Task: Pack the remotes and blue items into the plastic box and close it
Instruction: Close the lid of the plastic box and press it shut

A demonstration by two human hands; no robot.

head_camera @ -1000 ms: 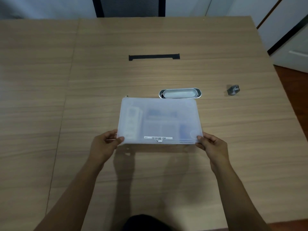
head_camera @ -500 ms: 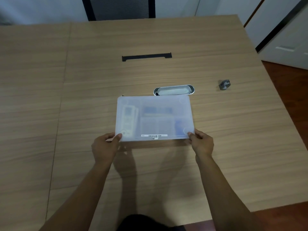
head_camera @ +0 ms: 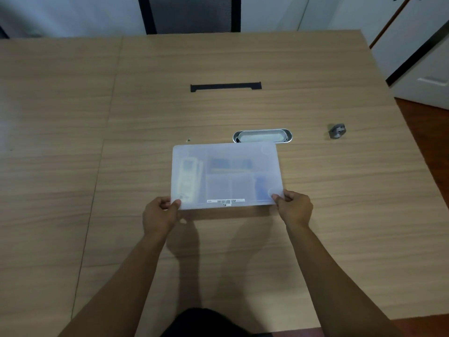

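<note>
Wide wooden counter under dim light, a chair back beyond its far edge, a cabinet door off to the right. Lying flat at the middle, the plastic box, lid down, long axis running left to right, straight ahead of both sets of fingers. Left hand pinching the near left corner, thumb on top of the lid; right hand pinching the near right corner likewise, fingers closed on the rim. Dimly visible through the cloudy lid: remotes just beyond the left thumb, blue items further out towards the right. Both hands equally near; probably only a press along the near edge left to seat the lid.
</note>
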